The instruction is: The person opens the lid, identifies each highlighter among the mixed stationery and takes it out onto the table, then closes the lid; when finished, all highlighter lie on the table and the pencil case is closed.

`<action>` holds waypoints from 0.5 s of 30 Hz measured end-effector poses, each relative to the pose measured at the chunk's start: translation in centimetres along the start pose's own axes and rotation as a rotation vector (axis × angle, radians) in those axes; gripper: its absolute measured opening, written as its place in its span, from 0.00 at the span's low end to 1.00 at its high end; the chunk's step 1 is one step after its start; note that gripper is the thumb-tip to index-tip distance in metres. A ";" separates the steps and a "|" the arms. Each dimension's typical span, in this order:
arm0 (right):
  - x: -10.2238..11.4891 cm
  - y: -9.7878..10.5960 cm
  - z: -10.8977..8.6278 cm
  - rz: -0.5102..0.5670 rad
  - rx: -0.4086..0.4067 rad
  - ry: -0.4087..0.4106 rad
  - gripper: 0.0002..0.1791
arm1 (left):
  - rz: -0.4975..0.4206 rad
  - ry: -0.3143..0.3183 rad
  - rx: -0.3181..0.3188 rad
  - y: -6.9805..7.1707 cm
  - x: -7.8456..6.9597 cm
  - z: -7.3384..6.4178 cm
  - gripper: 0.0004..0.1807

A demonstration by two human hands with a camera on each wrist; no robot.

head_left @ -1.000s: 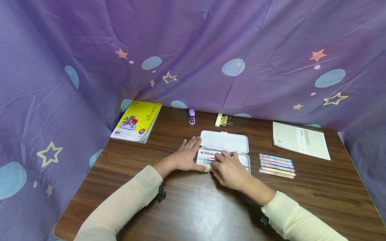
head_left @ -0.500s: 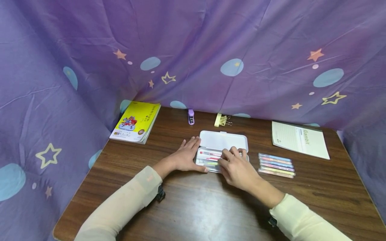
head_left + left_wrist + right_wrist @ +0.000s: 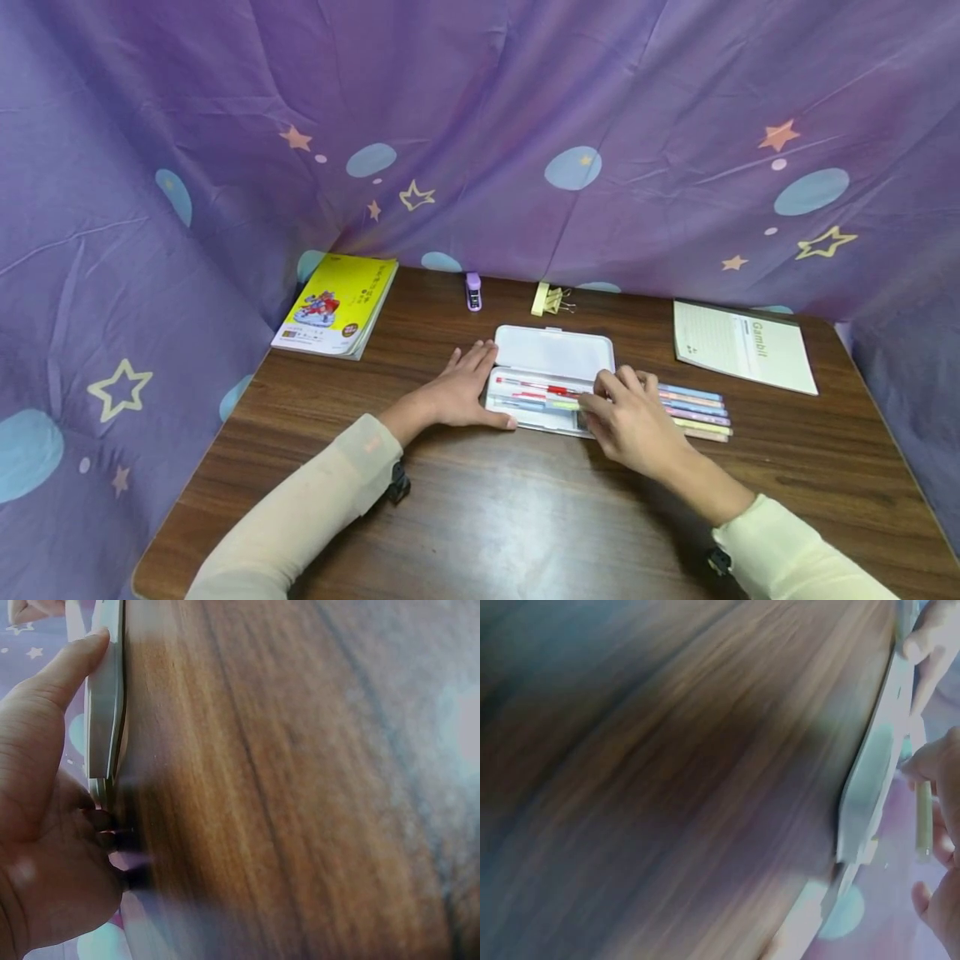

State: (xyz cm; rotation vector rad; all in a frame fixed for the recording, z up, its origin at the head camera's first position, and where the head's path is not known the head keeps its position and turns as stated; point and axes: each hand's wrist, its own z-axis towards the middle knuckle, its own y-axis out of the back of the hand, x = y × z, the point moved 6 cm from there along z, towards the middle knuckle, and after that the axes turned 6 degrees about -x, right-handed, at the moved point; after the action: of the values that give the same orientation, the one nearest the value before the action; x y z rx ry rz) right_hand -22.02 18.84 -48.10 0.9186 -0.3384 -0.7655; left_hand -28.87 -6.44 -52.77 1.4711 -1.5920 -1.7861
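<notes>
A white pencil case [image 3: 547,423] lies on the table, its lid [image 3: 555,350] folded back. In its tray lie a red pen [image 3: 555,390] and other slim pens. My left hand [image 3: 465,390] rests at the case's left end, fingers spread along the side and straight thumb on the front edge; the left wrist view shows the thumb on the case wall [image 3: 105,727]. Over the tray's right end, my right hand [image 3: 637,421] pinches a yellow-green pen [image 3: 562,406]. A stretch of that pen [image 3: 923,821] shows beside the curled fingers in the right wrist view.
Right of the case lies a row of coloured pens [image 3: 701,408], partly behind my right hand. Farther back are a notebook [image 3: 742,346], a yellow binder clip [image 3: 553,300], a purple stapler [image 3: 473,293] and yellow-covered books [image 3: 337,304]. A purple curtain [image 3: 480,150] hangs behind.
My right hand has slid rightward along the tray, and the yellow-green pen has shifted right with it. More of the red pen is uncovered. The left hand stays in place.
</notes>
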 end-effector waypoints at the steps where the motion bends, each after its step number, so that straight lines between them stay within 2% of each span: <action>1: -0.3 0.1 -0.3 -0.002 0.004 -0.008 0.12 | 0.000 0.003 0.001 0.0 0.0 0.0 0.77; 9: -2.5 1.2 -3.0 0.011 0.033 -0.077 0.14 | -0.001 0.009 0.003 0.0 0.0 -0.1 0.77; 15: -3.8 2.2 -4.7 -0.028 0.050 -0.116 0.19 | -0.003 0.009 0.004 0.1 0.0 -0.1 0.77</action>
State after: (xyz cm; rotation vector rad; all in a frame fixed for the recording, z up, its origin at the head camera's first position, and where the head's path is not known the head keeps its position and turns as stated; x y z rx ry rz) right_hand -20.99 25.16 -48.88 0.9298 -0.4487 -0.8416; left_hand -28.80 -6.55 -52.69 1.4817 -1.5910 -1.7769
